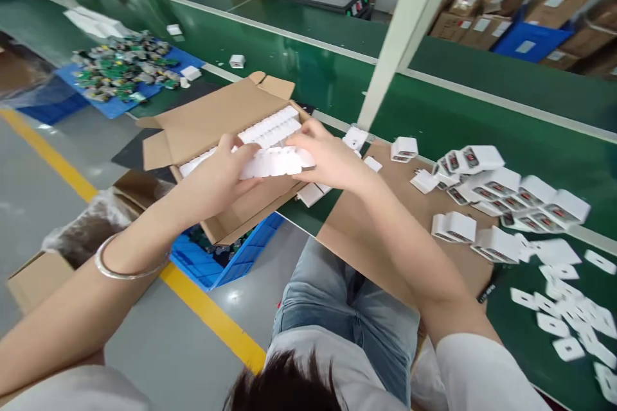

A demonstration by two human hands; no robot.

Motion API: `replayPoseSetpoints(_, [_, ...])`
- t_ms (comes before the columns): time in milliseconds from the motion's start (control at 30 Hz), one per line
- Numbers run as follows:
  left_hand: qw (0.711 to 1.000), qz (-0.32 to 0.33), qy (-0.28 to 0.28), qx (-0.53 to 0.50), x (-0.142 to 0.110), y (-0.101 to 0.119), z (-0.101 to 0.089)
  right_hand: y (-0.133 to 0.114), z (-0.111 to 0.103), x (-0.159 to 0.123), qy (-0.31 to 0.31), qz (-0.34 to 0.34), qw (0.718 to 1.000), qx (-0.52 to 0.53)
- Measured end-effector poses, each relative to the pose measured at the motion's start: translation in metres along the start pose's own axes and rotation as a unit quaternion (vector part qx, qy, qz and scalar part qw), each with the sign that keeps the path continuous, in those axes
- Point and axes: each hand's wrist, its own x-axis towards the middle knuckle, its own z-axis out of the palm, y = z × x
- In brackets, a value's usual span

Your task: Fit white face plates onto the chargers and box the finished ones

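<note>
Centrally, white pieces [276,162], between both hands [226,173]

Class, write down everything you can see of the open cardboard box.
The box is brown cardboard, shallow and oblong, its lid folded back, small flaps spread. White pieces line its far side; its near side shows bare cardboard. It juts off the bench above a blue crate. The left and right hand overlap it; contact is unclear.

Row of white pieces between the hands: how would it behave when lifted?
The white row would probably split if the left hand or right hand eased off, since it looks like separate pieces. Their smooth faces may be slippery.
</note>
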Motion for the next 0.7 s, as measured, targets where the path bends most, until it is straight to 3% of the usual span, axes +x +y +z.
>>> replayPoseSetpoints(133, [0.989,-0.135,-0.063,-0.009,-0.036,-0.044,0.031,-0.011,0.054,0.066,-0.114,-0.062,0.991,0.04])
replayPoseSetpoints(233, [0.976,-0.181,-0.108,-0.051,-0.043,-0.055,0.062,-0.013,0.087,0.081,-0.168,-0.057,0.984,0.03])
replayPoseSetpoints(333, [0.973,-0.191,-0.111,-0.068,-0.041,-0.057,0.083,-0.003,0.105,0.081,-0.202,-0.052,0.978,0.02])
replayPoseSetpoints(467, [0.978,-0.167,-0.114,-0.046,-0.038,-0.052,0.086,0.018,0.102,0.074,-0.204,-0.031,0.978,0.031])
replayPoseSetpoints(567, [0.981,-0.158,-0.111,0.028,-0.042,-0.038,0.074,0.036,0.083,0.071,-0.195,-0.002,0.979,-0.061])
replayPoseSetpoints(700, [0.983,-0.146,-0.009,0.112,-0.046,-0.02,0.065,0.066,0.06,0.074,-0.147,-0.01,0.956,-0.253])
